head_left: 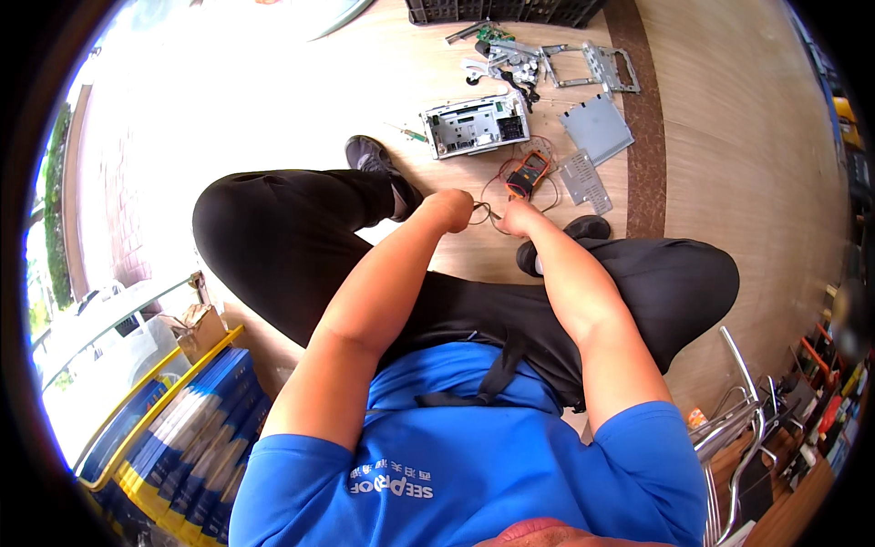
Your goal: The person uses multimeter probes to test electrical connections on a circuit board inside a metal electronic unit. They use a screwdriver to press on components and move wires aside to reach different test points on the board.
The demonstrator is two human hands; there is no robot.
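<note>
Both of my hands are in front of me, low over the floor between my knees. My left hand [451, 211] is closed round a dark cable [482, 215] that loops across the gap between the hands. Closed on the same looped cable, my right hand [519, 219] is close to the lower end of an orange and black multimeter [528, 175]. Thin red and dark leads curl beside the meter. Beyond the hands is an opened metal device case [476, 126], its inside facing up. The fingertips are too small to make out well.
Right of the case lie a flat grey metal panel [597, 129] and a perforated plate [584, 180]. Farther off are a metal frame [611, 68], a heap of loose parts [515, 64] and a black crate [506, 11]. A yellow rack [173, 374] stands at my left, chrome tubing [743, 428] at my right.
</note>
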